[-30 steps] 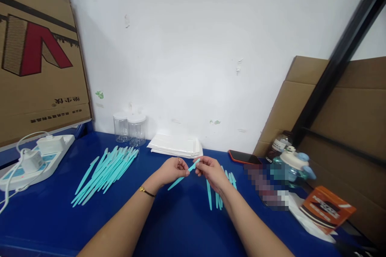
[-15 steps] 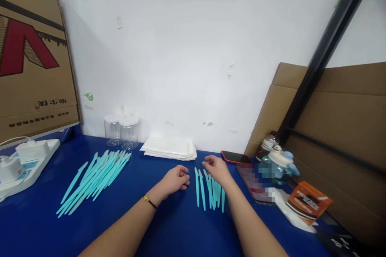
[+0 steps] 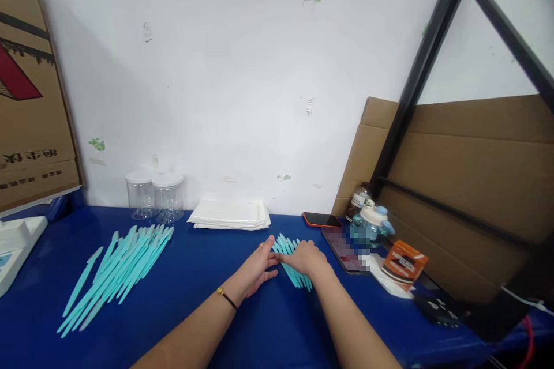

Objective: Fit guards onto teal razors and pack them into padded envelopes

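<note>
Slim, flat turquoise sticks, smooth like moulded plastic, lie under the right hand [image 3: 306,258] in a small bundle [image 3: 298,279]; each has a long tapering body. The left hand [image 3: 258,268] stands on edge just beside the bundle, its fingers loosely spread with nothing visible between them. The right hand reaches across the top of the bundle, index finger stretched toward the left fingertips, the two hands meeting or nearly so; its other fingers are tucked out of sight, so I can't tell whether they press or pinch. Stick ends poke out beyond the right hand's knuckles and again on the near side of its fingers, fanned a little and slanting.

Well off to the left of the left fingers is a larger heap [image 3: 125,271] of the same sticks, overlapping, their paler, blade-shaped ends pointing away. Past the fingertips sits a stack of flat white packets [image 3: 231,215] — slightly glossy, edges uneven. All of it rests on a smooth, deep-blue tabletop [image 3: 194,265].
</note>
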Tool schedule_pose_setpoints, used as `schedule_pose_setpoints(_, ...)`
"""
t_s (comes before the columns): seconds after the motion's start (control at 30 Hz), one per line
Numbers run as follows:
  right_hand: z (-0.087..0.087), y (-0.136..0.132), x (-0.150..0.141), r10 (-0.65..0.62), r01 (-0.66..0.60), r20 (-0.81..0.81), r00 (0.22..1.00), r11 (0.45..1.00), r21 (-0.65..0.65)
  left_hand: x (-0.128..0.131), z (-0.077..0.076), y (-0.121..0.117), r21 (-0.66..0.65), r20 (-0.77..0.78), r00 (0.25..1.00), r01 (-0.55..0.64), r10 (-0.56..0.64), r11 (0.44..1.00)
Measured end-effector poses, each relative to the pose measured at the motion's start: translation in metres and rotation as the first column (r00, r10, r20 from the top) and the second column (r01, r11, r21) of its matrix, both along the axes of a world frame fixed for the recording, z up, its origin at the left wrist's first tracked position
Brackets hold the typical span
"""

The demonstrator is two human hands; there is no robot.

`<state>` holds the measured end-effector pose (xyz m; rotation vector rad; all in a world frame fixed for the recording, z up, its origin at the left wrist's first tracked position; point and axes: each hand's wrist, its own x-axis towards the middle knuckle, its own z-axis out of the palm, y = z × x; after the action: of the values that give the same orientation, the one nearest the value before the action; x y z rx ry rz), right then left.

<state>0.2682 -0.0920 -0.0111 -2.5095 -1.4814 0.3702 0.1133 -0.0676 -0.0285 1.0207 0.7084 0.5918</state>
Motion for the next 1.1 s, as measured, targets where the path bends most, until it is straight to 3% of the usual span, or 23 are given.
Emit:
schedule_pose_setpoints(0.1, 0.003, 0.002, -0.013, 0.016, -0.016, 0.001, 1.0, 1.0, -0.021, -0.003, -0.002, 0.004, 0.033, -0.03, 0.999, -0.013, 0.014, 0.999)
schedule_pose_setpoints(0.23, 0.003, 0.009, -0.012, 0.01, -0.004, 0.05, 0.999, 0.992, -0.128, -0.01, -0.003, 0.012, 0.139, -0.092, 0.988, -0.107, 0.12, 0.984)
schedule_pose_setpoints(0.43, -0.004, 0.028, -0.005, -0.019, 0.034, 0.084, 0.996, 0.981, -0.189, -0.015, -0.01, 0.022, 0.006, -0.025, 0.988, -0.155, 0.155, 0.988)
schedule_pose_setpoints(0.67, -0.019, 0.042, -0.002, -0.008, 0.025, 0.09, 0.996, 0.98, -0.196, -0.018, -0.01, 0.024, -0.008, -0.005, 0.986, -0.164, 0.164, 0.986)
schedule_pose_setpoints(0.83, -0.02, 0.029, -0.003, 0.029, -0.024, 0.079, 0.996, 0.998, -0.063, -0.02, -0.01, 0.022, 0.001, 0.001, 0.982, -0.19, 0.19, 0.982)
schedule_pose_setpoints(0.97, -0.013, 0.015, -0.004, 0.099, -0.103, 0.048, 0.994, 0.99, 0.095, -0.016, -0.006, 0.022, 0.054, 0.031, 0.961, -0.278, 0.276, 0.959)
schedule_pose_setpoints(1.03, -0.01, 0.012, -0.006, 0.198, -0.188, -0.023, 0.98, 0.958, 0.218, -0.007, 0.004, 0.021, 0.096, 0.091, 0.94, -0.337, 0.329, 0.936)
schedule_pose_setpoints(1.1, -0.011, 0.012, -0.009, 0.361, -0.258, -0.177, 0.916, 0.866, 0.428, 0.005, 0.019, 0.019, 0.147, 0.194, 0.916, -0.381, 0.351, 0.913)
